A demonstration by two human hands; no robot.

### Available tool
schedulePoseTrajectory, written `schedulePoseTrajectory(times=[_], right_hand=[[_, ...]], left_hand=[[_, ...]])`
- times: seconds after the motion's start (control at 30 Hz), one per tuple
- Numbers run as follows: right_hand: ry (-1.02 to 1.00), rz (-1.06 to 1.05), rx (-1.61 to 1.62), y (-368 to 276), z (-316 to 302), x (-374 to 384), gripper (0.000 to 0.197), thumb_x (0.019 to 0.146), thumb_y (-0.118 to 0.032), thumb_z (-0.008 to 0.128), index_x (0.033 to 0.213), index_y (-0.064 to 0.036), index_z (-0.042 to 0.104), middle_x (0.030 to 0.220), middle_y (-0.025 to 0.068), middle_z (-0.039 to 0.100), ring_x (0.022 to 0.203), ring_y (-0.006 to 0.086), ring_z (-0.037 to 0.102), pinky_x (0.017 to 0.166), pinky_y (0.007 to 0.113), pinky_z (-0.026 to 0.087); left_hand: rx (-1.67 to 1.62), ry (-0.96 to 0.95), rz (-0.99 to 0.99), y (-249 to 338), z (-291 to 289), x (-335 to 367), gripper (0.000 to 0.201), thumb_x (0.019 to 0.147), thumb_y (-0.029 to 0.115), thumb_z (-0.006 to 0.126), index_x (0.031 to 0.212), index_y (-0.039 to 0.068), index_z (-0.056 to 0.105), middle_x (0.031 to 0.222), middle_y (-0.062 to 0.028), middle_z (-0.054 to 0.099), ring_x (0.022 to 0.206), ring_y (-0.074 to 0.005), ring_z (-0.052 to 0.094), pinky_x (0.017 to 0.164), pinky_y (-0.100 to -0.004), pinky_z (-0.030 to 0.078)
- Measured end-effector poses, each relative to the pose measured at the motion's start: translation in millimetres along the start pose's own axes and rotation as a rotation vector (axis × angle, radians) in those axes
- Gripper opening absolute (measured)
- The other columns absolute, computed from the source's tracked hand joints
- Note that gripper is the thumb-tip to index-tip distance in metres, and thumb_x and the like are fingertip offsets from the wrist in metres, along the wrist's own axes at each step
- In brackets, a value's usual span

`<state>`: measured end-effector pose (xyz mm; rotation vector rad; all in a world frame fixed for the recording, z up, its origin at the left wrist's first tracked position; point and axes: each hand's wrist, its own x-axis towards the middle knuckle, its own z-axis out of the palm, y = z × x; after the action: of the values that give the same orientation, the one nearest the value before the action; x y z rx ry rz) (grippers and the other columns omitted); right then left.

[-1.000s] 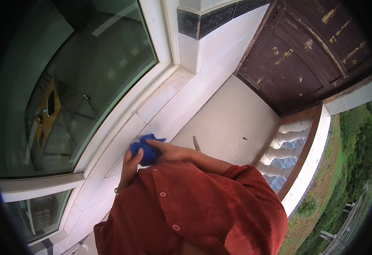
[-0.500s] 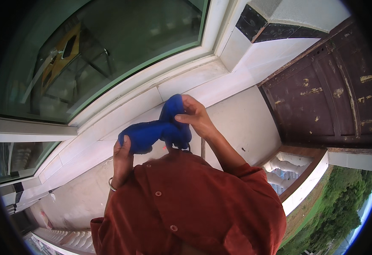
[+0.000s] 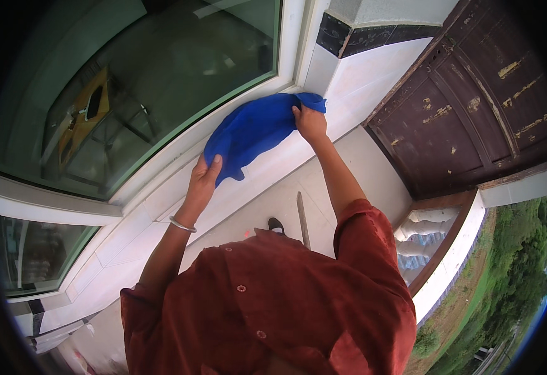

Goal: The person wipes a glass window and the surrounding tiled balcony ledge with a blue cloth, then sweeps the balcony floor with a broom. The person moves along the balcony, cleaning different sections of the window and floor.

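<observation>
A blue cloth [image 3: 254, 128] is stretched between my two hands in front of the window's lower frame. My left hand [image 3: 206, 177] grips its lower left end, thumb on top, with a bracelet on the wrist. At the upper right end my right hand [image 3: 311, 123] holds the cloth, its thumb pressed on the fabric and the other fingers partly hidden. The cloth covers part of the white sill [image 3: 161, 181]; whether it touches the sill I cannot tell.
A large window pane [image 3: 179, 69] fills the upper left. To the right stands a worn dark door [image 3: 467, 112]. A balustrade [image 3: 432, 234] runs at the lower right. On the pale floor are a stick [image 3: 303, 219] and a dark shoe [image 3: 276, 225].
Both hands have moved forward and up, away from my chest to the window sill. The blue cloth, bunched and folded before, is now spread out between them.
</observation>
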<state>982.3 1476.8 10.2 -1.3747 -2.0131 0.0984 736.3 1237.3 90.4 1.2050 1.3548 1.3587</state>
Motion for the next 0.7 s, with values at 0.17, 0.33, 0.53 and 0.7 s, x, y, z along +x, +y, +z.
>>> schedulePoseTrajectory(times=[0.17,0.33,0.53,0.7], right_hand=[[-0.016,-0.013,-0.080,-12,22,-3,0.030,0.095,-0.029,0.060,0.107,-0.0026,0.066,0.097,0.0230,0.069,0.093,0.0429,0.064,0.087,0.052,0.048],[0.076,0.014,-0.143,-23,40,11,0.025,0.087,-0.022,0.062,0.100,-0.0014,0.067,0.092,0.0222,0.069,0.090,0.0420,0.064,0.091,0.052,0.045],[0.183,-0.029,0.047,-25,41,-6,0.028,0.079,-0.014,0.061,0.104,-0.0005,0.066,0.104,0.0243,0.066,0.100,0.0431,0.060,0.096,0.053,0.044],[0.013,-0.254,0.244,-32,17,-33,0.042,0.078,-0.013,0.064,0.119,-0.0068,0.064,0.123,0.0221,0.061,0.111,0.0435,0.056,0.097,0.051,0.047]], left_hand=[[0.563,0.043,0.333,-42,7,30,0.041,0.104,0.027,0.056,0.133,-0.001,0.056,0.126,-0.0189,0.060,0.122,-0.0349,0.053,0.104,-0.0402,0.043],[0.974,-0.076,0.486,-73,5,56,0.038,0.093,0.024,0.066,0.123,0.001,0.062,0.125,-0.0164,0.062,0.125,-0.0352,0.050,0.103,-0.0462,0.040],[1.227,-0.171,0.487,-75,20,59,0.042,0.080,0.028,0.074,0.113,0.003,0.065,0.130,-0.0119,0.060,0.132,-0.0310,0.044,0.102,-0.0485,0.034],[1.254,-0.186,0.460,-72,19,59,0.044,0.079,0.029,0.075,0.113,0.004,0.065,0.133,-0.0111,0.057,0.133,-0.0321,0.041,0.102,-0.0492,0.033]])
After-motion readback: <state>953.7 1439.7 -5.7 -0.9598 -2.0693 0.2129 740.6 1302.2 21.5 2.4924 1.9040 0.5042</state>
